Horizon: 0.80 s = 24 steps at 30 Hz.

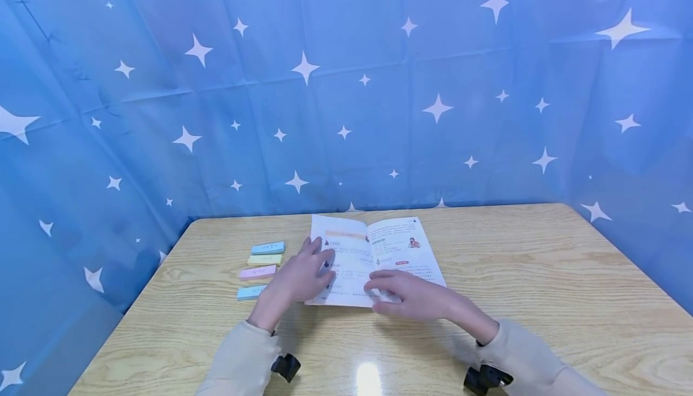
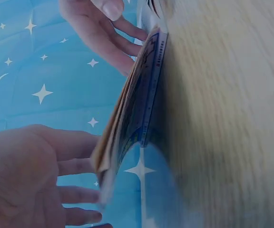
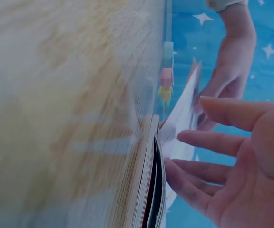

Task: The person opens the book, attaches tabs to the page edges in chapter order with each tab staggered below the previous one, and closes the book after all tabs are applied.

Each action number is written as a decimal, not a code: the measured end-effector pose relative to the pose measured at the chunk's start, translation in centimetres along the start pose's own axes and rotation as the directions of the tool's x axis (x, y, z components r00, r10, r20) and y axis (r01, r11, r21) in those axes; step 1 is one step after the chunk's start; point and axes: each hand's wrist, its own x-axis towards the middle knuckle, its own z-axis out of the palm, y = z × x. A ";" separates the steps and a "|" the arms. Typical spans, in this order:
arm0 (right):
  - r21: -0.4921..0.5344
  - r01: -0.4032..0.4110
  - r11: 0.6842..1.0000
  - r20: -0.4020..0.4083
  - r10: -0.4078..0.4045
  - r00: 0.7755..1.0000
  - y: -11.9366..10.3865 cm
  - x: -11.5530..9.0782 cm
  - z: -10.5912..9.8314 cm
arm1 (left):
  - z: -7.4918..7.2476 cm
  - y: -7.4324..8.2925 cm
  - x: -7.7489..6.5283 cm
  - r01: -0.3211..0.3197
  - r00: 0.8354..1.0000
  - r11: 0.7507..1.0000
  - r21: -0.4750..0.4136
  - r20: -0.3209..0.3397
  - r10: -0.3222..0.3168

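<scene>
An open book (image 1: 352, 275) with printed text and small colour pictures lies on the table. My left hand (image 1: 305, 269) rests on its left page with spread, fairly straight fingers. Over the lower part of the right page, close to the fold, is my right hand (image 1: 414, 295), its fingers loosely extended. Seen from the left wrist, the left part of the book (image 2: 127, 104) tilts up off the tabletop, beside the fingers of the left hand (image 2: 27, 175). In the right wrist view, the right hand's fingertips (image 3: 172, 168) are at the thicker stack of pages.
Several labelled coloured strips stand in a column left of the book: a blue one (image 1: 267, 248), a yellow one (image 1: 265, 260), a pink one (image 1: 257, 272) and another blue one (image 1: 251, 293). The wooden table (image 1: 541, 263) ends at a blue star-patterned curtain (image 1: 373, 101).
</scene>
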 end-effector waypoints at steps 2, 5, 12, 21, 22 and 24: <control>-0.014 -0.019 1.000 0.010 0.019 1.000 0.0 0.0 0.1 | 0.2 -0.1 0.1 0.020 0.999 1.000 -0.001 0.027 -0.020; -0.044 -0.028 0.999 0.019 0.029 0.999 0.0 0.0 0.2 | 0.7 -0.3 0.1 0.032 0.998 0.999 -0.003 0.062 -0.032; -0.062 -0.025 0.998 0.030 0.026 0.999 0.2 0.0 0.2 | 1.6 -0.3 0.2 0.014 0.992 1.000 0.005 0.127 -0.015; -0.082 -0.002 0.997 0.097 0.010 0.995 0.3 -0.3 -0.1 | 2.1 0.0 0.2 0.082 0.972 0.996 -0.020 0.222 -0.076; -0.076 -0.006 0.997 0.113 0.014 0.994 0.2 -0.3 -0.1 | 2.1 0.0 0.2 0.084 0.970 0.996 -0.017 0.231 -0.078; -0.060 -0.015 0.998 0.139 0.023 0.990 0.2 -0.4 -0.3 | 2.2 0.0 0.1 0.089 0.966 0.996 -0.016 0.244 -0.083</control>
